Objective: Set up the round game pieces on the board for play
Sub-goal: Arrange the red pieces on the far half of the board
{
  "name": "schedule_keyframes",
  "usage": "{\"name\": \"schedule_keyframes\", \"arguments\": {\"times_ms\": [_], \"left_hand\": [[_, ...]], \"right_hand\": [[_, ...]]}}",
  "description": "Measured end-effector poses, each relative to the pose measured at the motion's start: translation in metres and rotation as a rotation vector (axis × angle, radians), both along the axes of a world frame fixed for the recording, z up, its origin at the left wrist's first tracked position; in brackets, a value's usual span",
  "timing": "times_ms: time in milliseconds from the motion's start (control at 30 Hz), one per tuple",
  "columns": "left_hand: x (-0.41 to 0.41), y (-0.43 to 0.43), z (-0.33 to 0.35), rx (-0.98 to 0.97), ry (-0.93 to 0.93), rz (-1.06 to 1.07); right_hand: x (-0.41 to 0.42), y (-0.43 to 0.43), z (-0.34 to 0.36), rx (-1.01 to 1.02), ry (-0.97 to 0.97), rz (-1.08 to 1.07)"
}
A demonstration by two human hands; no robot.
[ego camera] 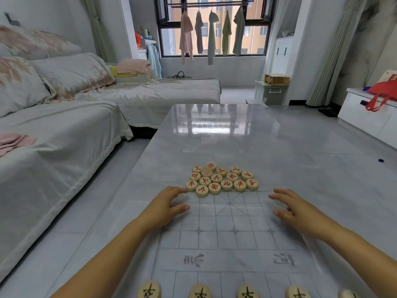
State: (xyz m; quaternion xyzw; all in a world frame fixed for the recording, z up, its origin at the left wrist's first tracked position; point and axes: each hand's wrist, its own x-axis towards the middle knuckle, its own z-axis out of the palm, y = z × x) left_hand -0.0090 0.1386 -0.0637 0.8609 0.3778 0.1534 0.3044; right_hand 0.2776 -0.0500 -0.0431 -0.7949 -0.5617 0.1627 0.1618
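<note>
Left hand (169,203) sits flat-ish on the far-left part of the board (234,239), fingers spread and relaxed, holding nothing. Its fingertips are right at the edge of the pile, touching or just beside the leftmost disc, can't say which. Right hand (292,206) mirrors it on the other side, also loose and empty, a bit apart from the pile.

Only one view here, the head cam. The red pieces (221,180) are bunched together face up, mostly just past the board's far edge on the glossy table (236,136), none on their points yet. A row of black pieces (149,290) lines the near edge.

Handling-wise, these look like small wooden discs, so light, stiff and not fragile. I'd guess they slide easily on that shiny top. Pinching one by the rim between thumb and finger seems best. The board looks like thin clear film, so it may shift if dragged on.
</note>
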Motion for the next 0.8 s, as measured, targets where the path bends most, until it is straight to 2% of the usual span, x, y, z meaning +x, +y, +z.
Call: {"name": "schedule_keyframes", "arguments": {"times_ms": [100, 233, 333, 533, 800], "left_hand": [[0.032, 0.019, 0.000, 0.156, 0.157, -0.108], [0.067, 0.040, -0.005, 0.195, 0.328, -0.163], [0.073, 0.047, -0.019, 0.199, 0.435, -0.211], [0.062, 0.038, -0.024, 0.219, 0.377, -0.273], [0.022, -0.019, -0.021, 0.245, 0.345, -0.443]], "right_hand": [[-0.005, 0.044, -0.001, 0.021, -0.057, 0.047], [-0.008, 0.093, -0.009, 0.024, -0.175, 0.084], [-0.008, 0.111, -0.027, -0.069, -0.186, 0.098], [-0.013, 0.098, -0.041, -0.073, -0.191, 0.166], [-0.049, 0.032, -0.039, -0.120, -0.191, 0.328]]}}
